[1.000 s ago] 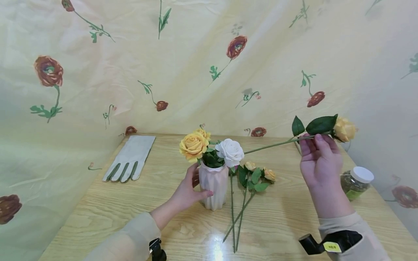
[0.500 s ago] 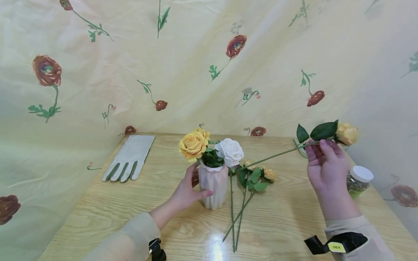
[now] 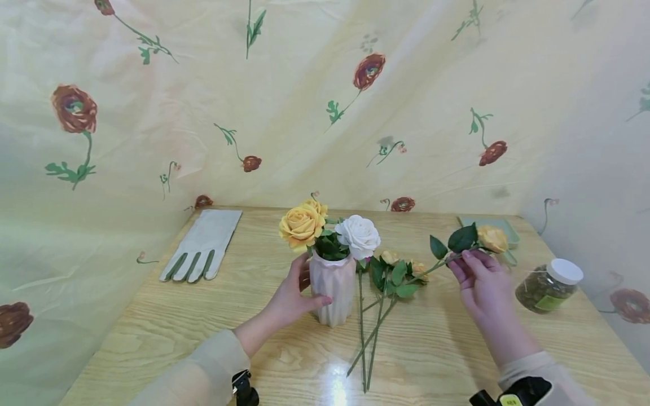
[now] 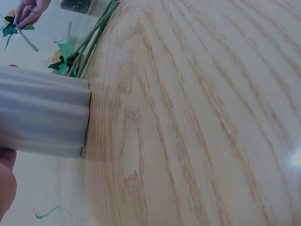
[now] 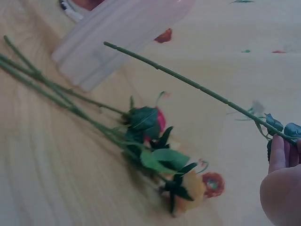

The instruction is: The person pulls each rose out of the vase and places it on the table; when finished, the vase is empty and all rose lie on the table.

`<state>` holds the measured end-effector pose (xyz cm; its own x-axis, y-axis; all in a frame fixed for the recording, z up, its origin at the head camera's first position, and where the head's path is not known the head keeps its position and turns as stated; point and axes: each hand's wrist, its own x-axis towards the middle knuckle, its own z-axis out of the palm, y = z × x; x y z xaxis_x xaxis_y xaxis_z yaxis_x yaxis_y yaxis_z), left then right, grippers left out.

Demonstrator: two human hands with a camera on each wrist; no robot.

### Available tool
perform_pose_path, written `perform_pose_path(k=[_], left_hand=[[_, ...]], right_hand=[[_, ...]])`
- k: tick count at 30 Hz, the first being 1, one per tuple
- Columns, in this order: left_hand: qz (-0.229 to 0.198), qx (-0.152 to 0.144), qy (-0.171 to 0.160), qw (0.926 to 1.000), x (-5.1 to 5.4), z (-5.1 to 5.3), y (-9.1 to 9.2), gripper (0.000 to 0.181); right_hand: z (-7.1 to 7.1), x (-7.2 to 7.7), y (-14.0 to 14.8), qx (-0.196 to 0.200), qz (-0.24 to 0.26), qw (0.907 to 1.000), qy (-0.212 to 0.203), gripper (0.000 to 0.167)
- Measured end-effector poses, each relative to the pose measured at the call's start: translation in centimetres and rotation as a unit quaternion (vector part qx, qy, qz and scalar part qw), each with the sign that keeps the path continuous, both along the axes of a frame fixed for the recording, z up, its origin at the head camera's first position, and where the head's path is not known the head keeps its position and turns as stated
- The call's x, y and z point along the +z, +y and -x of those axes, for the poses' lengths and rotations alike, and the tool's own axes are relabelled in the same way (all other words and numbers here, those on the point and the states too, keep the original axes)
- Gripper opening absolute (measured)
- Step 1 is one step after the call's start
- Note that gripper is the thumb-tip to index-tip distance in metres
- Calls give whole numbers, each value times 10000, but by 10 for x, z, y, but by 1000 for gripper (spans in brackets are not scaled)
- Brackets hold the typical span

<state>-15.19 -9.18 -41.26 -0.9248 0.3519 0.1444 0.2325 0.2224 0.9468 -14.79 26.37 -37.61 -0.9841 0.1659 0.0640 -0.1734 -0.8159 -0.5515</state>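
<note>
My left hand grips the side of a pale pink ribbed vase, which stands upright on the table. In the vase are yellow roses and a white rose. Between thumb and fingers, my right hand pinches the stem of a yellow rose just below its leaves. In the right wrist view that stem slants, its bare end in front of the vase. Several more flowers lie to the right of the vase, their stems crossing; a pink bloom shows among them.
A white work glove lies at the back left of the wooden table. On the right sit a white-lidded jar and, behind the held rose, a pale green tray. A flower-patterned cloth hangs behind.
My right hand has come down and to the left with the yellow rose, after a slight shift rightward. The tray and jar show more fully. My left hand stays on the vase.
</note>
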Motion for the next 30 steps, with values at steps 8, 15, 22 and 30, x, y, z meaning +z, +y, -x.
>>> perform_pose_path(k=[8, 15, 22, 30], left_hand=[[-49, -27, 6, 10000, 3, -2, 0, 95], [0, -13, 16, 10000, 2, -1, -2, 96], [-16, -27, 89, 10000, 2, -2, -1, 94], [-16, 0, 121, 9999, 1, -2, -1, 94]], right_hand=[[0, -19, -4, 142, -605, 9946, -835, 8], [1, -33, -10, 197, -1036, 9882, -1107, 11], [-1, -42, -16, 226, -1226, 9799, -1559, 9], [-8, -50, -16, 181, -1455, 9652, -2165, 5]])
